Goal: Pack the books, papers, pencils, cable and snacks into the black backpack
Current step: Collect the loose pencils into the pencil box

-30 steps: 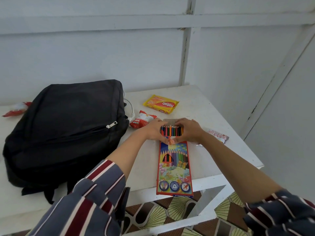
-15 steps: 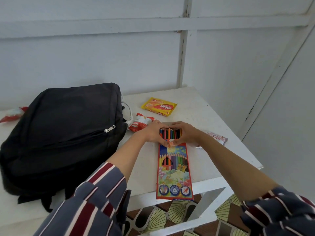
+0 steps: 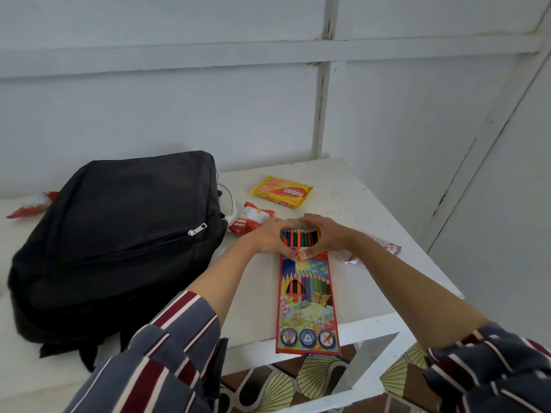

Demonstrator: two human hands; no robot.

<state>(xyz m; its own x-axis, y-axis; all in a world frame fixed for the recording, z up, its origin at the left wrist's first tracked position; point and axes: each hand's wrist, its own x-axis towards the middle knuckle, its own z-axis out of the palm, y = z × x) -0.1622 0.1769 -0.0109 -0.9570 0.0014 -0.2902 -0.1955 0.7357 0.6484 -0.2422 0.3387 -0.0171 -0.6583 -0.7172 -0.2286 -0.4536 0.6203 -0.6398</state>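
A long colourful pencil box lies on the white table, its near end over the front edge. Coloured pencils stick out of its far end. My left hand and my right hand curl round that far end from either side, thumbs meeting on the box. The black backpack lies flat to the left with its zip closed. A yellow biscuit pack, a red-and-white snack bag and a white cable lie beyond my hands.
Another red-and-white snack sits at the far left behind the backpack. A small pink wrapper lies right of my right forearm. White walls close in behind and to the right. Patterned floor shows below the table.
Both hands stay on the far end of the pencil box, and the pencils look pushed slightly further in. The view has shifted a little.
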